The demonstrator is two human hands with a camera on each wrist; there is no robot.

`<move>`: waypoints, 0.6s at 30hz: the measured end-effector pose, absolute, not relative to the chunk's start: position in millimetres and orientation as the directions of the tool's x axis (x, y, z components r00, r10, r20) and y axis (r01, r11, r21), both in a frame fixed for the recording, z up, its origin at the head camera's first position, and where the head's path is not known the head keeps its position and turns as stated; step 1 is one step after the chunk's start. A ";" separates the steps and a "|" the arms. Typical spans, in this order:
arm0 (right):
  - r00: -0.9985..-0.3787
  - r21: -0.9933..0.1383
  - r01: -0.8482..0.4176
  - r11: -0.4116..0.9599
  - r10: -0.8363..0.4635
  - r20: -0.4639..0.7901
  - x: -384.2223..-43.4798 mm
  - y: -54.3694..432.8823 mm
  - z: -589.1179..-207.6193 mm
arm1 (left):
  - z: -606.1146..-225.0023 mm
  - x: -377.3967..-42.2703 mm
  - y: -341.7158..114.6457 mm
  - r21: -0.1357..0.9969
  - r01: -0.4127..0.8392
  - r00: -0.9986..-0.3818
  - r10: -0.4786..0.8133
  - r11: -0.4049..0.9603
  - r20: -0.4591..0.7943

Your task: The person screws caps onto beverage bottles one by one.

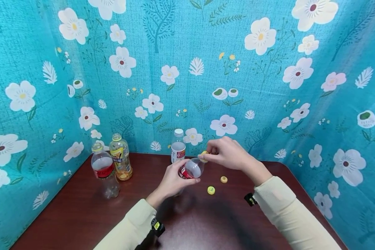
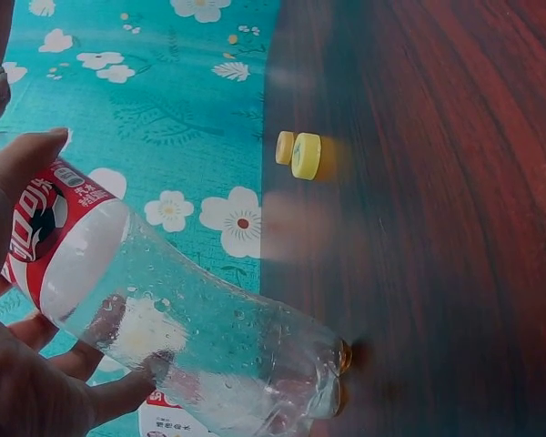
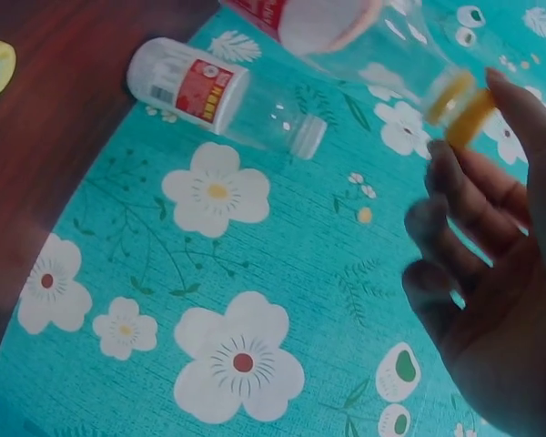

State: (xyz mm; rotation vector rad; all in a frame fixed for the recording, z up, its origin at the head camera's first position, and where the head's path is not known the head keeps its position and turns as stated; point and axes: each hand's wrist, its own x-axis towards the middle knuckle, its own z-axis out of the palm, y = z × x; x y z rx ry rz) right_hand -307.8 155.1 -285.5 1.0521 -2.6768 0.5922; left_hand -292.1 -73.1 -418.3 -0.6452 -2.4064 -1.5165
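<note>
My left hand [image 1: 172,178] grips a clear plastic soda bottle [image 2: 209,319] round its red label. The bottle leans to the right, and in the left wrist view its base is at the dark tabletop. Thumb and forefinger of my right hand [image 1: 228,152] pinch a yellow bottle cap [image 3: 473,118] at the bottle's mouth. In the right wrist view a strip of clear neck shows between this cap and the yellow neck ring [image 3: 449,98]. The other right fingers are loosely bent, apart from the bottle. Two loose caps, one orange-yellow [image 1: 223,179] and one yellow [image 1: 210,190], lie on the table.
A white-capped bottle [image 1: 178,147] stands behind the held one. At the left stand an uncapped-looking red-label bottle [image 1: 105,173] and a yellow-label bottle [image 1: 121,159] with some orange content. Flowered blue cloth [image 1: 187,100] surrounds the table's [image 1: 81,215] back and sides.
</note>
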 end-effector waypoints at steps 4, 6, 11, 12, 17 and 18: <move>-0.745 -0.206 -0.645 0.735 -0.546 0.384 -307.2 150.9 -287.9 | -417.6 -292.8 -72.8 0.794 0.479 -0.877 0.236 0.374 0.418; -0.744 -0.194 -0.640 0.743 -0.537 0.397 -307.4 150.3 -287.4 | -417.3 -293.2 -72.9 0.793 0.480 -0.877 0.232 0.375 0.421; -0.730 -0.278 -0.680 0.679 -0.588 0.349 -307.1 155.7 -281.5 | -417.9 -293.7 -72.9 0.788 0.486 -0.874 0.242 0.379 0.422; -0.720 -0.306 -0.693 0.653 -0.612 0.327 -306.9 157.2 -280.1 | -418.3 -293.9 -72.9 0.785 0.488 -0.872 0.244 0.380 0.424; -0.653 -0.374 -0.746 0.551 -0.715 0.250 -307.8 161.7 -277.5 | -419.3 -294.0 -73.5 0.796 0.473 -0.881 0.236 0.378 0.411; -0.644 -0.373 -0.754 0.541 -0.723 0.251 -308.1 161.9 -277.7 | -419.4 -293.7 -73.5 0.796 0.476 -0.879 0.237 0.375 0.414</move>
